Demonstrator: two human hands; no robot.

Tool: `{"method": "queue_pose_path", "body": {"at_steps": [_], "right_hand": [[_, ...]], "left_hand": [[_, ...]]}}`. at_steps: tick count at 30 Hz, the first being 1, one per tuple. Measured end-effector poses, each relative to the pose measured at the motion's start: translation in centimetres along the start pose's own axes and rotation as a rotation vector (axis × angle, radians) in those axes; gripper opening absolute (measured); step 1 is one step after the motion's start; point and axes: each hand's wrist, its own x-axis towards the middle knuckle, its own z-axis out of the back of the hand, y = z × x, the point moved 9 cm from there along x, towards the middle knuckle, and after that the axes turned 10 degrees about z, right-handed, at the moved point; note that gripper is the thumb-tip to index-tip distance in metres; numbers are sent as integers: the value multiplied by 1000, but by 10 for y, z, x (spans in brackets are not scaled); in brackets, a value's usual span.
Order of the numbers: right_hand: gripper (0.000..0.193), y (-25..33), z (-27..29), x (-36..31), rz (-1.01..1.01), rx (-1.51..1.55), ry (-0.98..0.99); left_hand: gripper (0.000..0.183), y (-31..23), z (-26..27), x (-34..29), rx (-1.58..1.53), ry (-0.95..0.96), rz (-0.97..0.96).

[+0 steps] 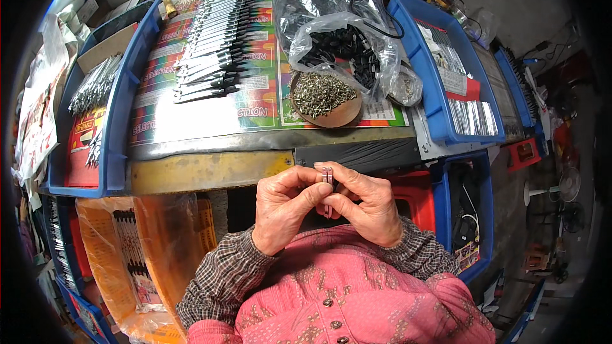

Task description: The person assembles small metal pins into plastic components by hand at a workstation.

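In front of my chest, just off the near edge of the table, my left hand [279, 207] and my right hand [371, 209] meet with thumbs and fingertips pinched. Between them is a small narrow piece [327, 177], shiny with pinkish parts; its exact kind does not show, and the fingers cover much of it. Beyond my hands, a round shallow dish [344, 113] bears a heap of tiny brass-coloured metal parts [322, 94]. Behind the dish lies a clear plastic bag [319, 1] with black parts [363, 57] inside. Slim silver pieces with black ends [213, 44] lie in a long row at the left.
Blue bins with metal pieces stand on the left [131, 86] and right [440, 99] of the table. A black cable [357, 9] crosses the bag. Below the table edge are an orange plastic-lined basket [175, 248] at left and another blue bin [484, 216] at right.
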Motion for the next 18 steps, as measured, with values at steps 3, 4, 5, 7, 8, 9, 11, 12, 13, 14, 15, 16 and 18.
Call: {"method": "queue_pose_path", "body": {"at_steps": [3, 4, 5, 7, 8, 9, 11, 12, 13, 14, 15, 16, 18], "right_hand": [[49, 1, 0, 2, 20, -2, 4], [49, 1, 0, 2, 21, -3, 4], [49, 1, 0, 3, 18, -5, 0], [49, 0, 0, 4, 17, -3, -2], [50, -1, 0, 4, 16, -6, -1], [50, -1, 0, 5, 15, -9, 0], [50, 0, 0, 6, 23, -7, 4], [51, 0, -1, 7, 29, -5, 7], [51, -1, -1, 7, 33, -5, 7], [51, -2, -1, 8, 24, 1, 8], [51, -3, 0, 8, 16, 6, 7], [51, -2, 0, 9, 20, 4, 6], [51, 0, 0, 11, 22, -12, 15]], "left_hand": [[10, 1, 1, 1, -15, -13, 16], [10, 1, 1, 1, -16, -12, 15], [10, 1, 1, 2, -21, -16, 10], [10, 1, 3, 3, -24, -23, 4], [10, 0, 3, 4, -12, -20, 1], [10, 0, 3, 4, -1, -17, -2], [11, 0, 4, 5, -7, -22, -2], [11, 0, 5, 6, -13, -26, -1], [11, -1, 4, 6, -11, -26, -4], [11, -2, 4, 6, -3, -31, -10], [11, -4, 3, 7, 6, -34, -17], [11, -5, 3, 7, 8, -32, -21], [11, -10, 1, 7, 36, -23, -39]]}}
